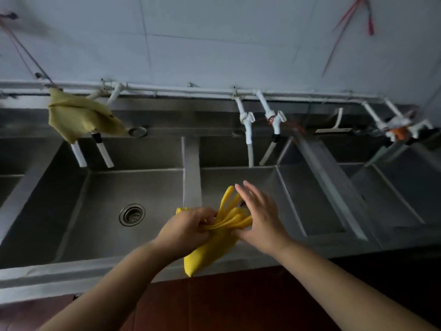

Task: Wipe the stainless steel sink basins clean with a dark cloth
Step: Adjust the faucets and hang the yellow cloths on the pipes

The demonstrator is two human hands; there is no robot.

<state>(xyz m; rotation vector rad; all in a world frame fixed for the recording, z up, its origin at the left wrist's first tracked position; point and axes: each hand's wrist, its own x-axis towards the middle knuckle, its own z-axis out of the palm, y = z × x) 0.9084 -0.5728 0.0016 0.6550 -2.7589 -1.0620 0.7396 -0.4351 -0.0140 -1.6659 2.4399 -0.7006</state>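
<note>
Left hand (188, 226) grips yellow glove (214, 244) at bunched middle, over near rim of sink (167, 261), between left basin (95, 211) and middle basin (262, 187). Right hand (259, 215) released, fingers straight, palm against glove's fingers. Glove cuff hangs toward near edge. Drain (132, 214) in left basin. Yellowish cloth (76, 117) draped on far-left taps (102, 149). White taps (248, 130) over middle basin. No dark cloth seen.

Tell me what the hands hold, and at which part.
The left hand grips yellow rubber gloves near the palm part, below the fingers. The right hand is open beside them.
</note>
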